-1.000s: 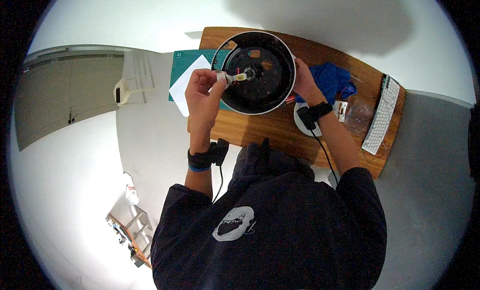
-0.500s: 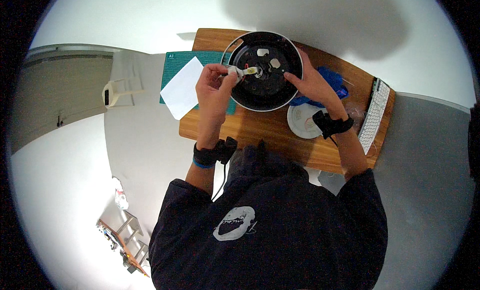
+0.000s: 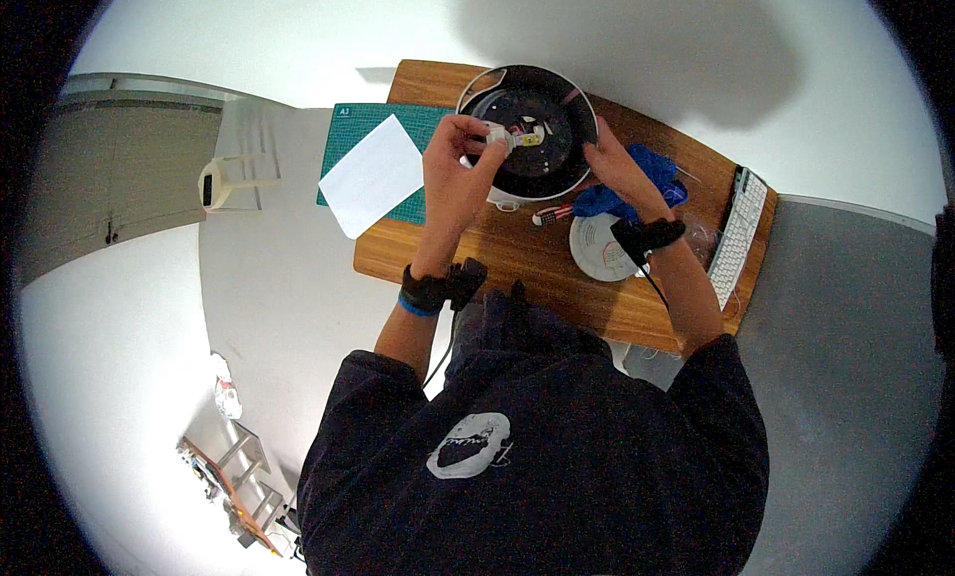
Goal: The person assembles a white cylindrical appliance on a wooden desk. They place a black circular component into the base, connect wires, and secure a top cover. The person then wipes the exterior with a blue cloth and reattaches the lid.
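A round, deep black housing (image 3: 542,181) with a pale rim, pan-like in shape, is held tilted above the wooden table. My right hand (image 3: 619,168) is closed on its right rim, with some fingers hidden behind it. My left hand (image 3: 462,166) pinches a small whitish connector-like part (image 3: 500,135) over the housing's left side. From that part a short piece with a yellow patch (image 3: 530,138) points toward the middle of the housing. A few small light bits show inside; they are too small to name.
Left of the housing, a white sheet of paper (image 3: 376,178) lies on a green cutting mat (image 3: 348,128). A white round disc (image 3: 597,248), blue crumpled material (image 3: 652,168) and a white keyboard (image 3: 741,233) occupy the right side of the wooden table (image 3: 458,253).
My left hand has moved right with the small part, further over the housing. The housing has tilted, and a red-and-white item below its right edge has come into sight.
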Demonstrator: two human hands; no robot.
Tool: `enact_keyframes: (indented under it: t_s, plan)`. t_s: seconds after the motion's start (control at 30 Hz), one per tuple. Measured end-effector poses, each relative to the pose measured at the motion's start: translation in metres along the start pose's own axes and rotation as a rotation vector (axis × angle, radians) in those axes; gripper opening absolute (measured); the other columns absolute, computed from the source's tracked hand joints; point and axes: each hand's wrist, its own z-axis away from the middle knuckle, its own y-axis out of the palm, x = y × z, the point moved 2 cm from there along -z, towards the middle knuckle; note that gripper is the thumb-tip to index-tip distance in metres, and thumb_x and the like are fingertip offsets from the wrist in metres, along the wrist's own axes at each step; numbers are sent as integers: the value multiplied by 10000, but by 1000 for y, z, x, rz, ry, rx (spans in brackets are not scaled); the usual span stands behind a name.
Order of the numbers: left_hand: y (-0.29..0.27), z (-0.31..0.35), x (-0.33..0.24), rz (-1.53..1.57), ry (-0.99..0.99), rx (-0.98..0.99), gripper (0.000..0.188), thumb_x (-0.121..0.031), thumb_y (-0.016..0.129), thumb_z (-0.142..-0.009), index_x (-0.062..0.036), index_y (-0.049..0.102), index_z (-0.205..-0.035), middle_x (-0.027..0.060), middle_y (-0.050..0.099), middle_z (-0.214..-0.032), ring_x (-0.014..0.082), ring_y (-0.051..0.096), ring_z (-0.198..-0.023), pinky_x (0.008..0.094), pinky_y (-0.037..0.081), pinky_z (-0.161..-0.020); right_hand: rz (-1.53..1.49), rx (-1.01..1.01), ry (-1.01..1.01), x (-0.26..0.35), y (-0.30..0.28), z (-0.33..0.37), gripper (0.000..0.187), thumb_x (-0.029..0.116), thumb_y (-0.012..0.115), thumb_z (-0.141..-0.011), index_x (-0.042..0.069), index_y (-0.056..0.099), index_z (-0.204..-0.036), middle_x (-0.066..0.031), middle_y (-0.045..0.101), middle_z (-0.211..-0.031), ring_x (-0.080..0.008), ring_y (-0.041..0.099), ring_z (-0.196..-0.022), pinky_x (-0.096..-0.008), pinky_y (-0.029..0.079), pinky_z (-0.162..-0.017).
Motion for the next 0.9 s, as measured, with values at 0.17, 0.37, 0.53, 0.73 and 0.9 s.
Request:
enact_keyframes:
  t_s: [0.17,0.37,0.53,0.73,0.9]
  plan:
    - [11,2,57,-127,-103,33,231,-87,740,-880,-8,575,-1022,78,686,-949,127,657,-812,281,532,-740,149,-41,90,-67,34,0,505,27,430,-967,-8,342,-1463,-313,602,-1264,-430,626,-1157,-483,495,-1008]
    - [14,15,126,-85,-189,13,242,-75,747,-899,-23,568,-1054,74,692,-941,146,666,-841,295,551,-769,280,-102,-130,-105,57,5,456,4,439,-957,-39,338,-1400,-341,603,-1173,-515,597,-1135,-537,486,-993]
    - [27,9,137,120,-230,29,218,-37,706,-918,-19,527,-1041,62,655,-945,119,649,-863,260,518,-749,224,28,271,-96,55,16,375,68,441,-1004,-3,358,-1362,-342,610,-1171,-490,642,-1087,-532,507,-920]
    - [31,3,141,168,-222,54,224,-21,691,-930,-33,509,-1060,54,645,-967,107,624,-858,261,515,-755,179,11,285,-109,65,18,540,175,548,-979,-107,318,-1377,-307,652,-954,-516,661,-878,-527,559,-759]
    - [23,0,128,197,-234,34,232,-5,672,-941,-37,491,-1083,56,635,-984,114,619,-885,265,515,-780,501,-106,3,-67,58,21,682,265,628,-970,-82,310,-1464,-331,570,-1207,-472,587,-1129,-501,489,-1009]
